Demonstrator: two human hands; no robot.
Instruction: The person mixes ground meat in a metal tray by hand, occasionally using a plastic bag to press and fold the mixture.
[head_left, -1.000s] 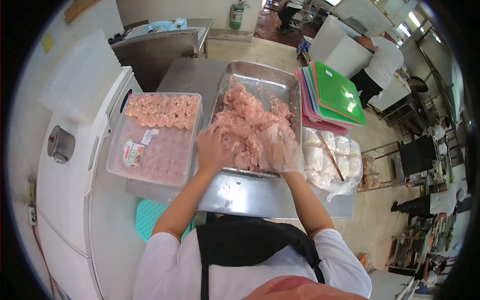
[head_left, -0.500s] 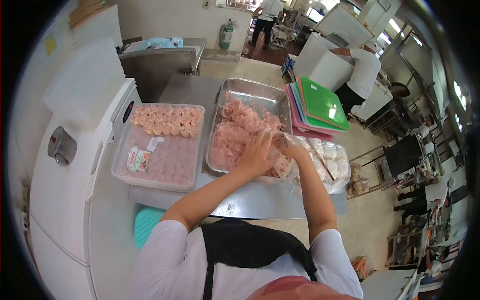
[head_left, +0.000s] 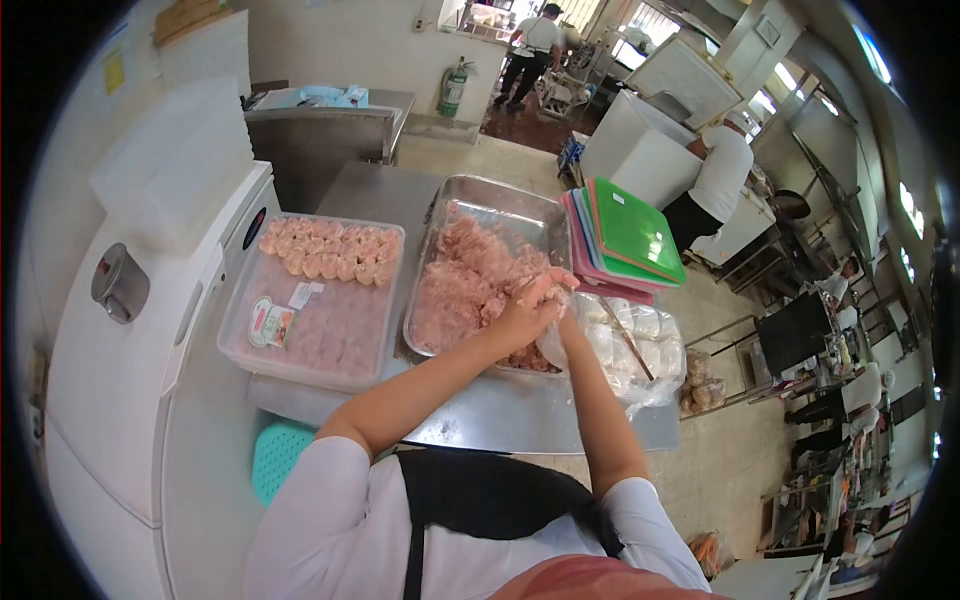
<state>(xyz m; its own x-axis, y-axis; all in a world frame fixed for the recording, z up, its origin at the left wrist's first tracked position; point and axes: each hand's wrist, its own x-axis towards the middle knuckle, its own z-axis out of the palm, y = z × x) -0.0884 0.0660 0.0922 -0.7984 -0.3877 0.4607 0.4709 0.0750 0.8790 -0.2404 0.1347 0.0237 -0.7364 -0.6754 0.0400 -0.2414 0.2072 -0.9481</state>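
My left hand (head_left: 523,315) and my right hand (head_left: 560,296) are together over the right front of a metal tray (head_left: 502,192). Their fingers are curled inward against each other, and what they hold is hidden. Pink ground meat (head_left: 470,268) is heaped in the tray below and left of them. Clear plastic hangs beside my right wrist. Left of the tray stands a clear plastic container (head_left: 232,345) with rows of dumplings (head_left: 335,250) on top of its contents. Plastic-wrapped white stacks (head_left: 640,335) lie to the right, a thin brown stick (head_left: 628,340) across them.
Coloured cutting boards (head_left: 635,225) are stacked beyond the wrapped stacks, right of the tray. A white freezer (head_left: 130,400) with a metal canister (head_left: 120,283) on it borders the steel table (head_left: 470,432) on the left. Co-workers stand farther back and to the right.
My hands have come closer together, with the right one now tucked against the left, after being apart over the tray edge. The whole view has shifted slightly.
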